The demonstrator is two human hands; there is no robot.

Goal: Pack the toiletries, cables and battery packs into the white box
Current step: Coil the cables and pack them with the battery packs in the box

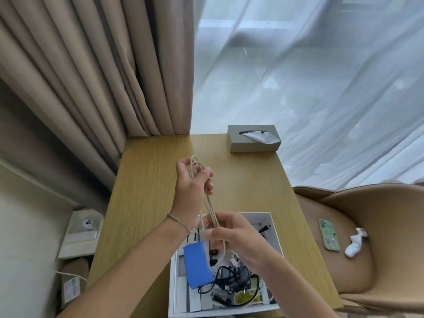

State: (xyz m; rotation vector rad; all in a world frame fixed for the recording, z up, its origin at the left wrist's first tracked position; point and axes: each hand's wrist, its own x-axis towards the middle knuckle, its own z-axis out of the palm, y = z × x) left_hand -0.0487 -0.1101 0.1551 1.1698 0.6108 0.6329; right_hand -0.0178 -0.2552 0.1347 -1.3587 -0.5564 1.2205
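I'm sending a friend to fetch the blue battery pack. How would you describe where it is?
On the wooden table sits an open white box. The blue battery pack lies in its left half, beside tangled black cables. It is the only flat, solid blue block there.

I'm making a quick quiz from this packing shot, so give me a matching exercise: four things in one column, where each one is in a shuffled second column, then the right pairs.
Things:
1. beige cable
2. blue battery pack
3. tissue box
4. phone

Places:
A. on the chair seat
B. at the table's far edge
C. looped between the left hand and right hand
D. in the white box

Pairs: 1-C, 2-D, 3-B, 4-A
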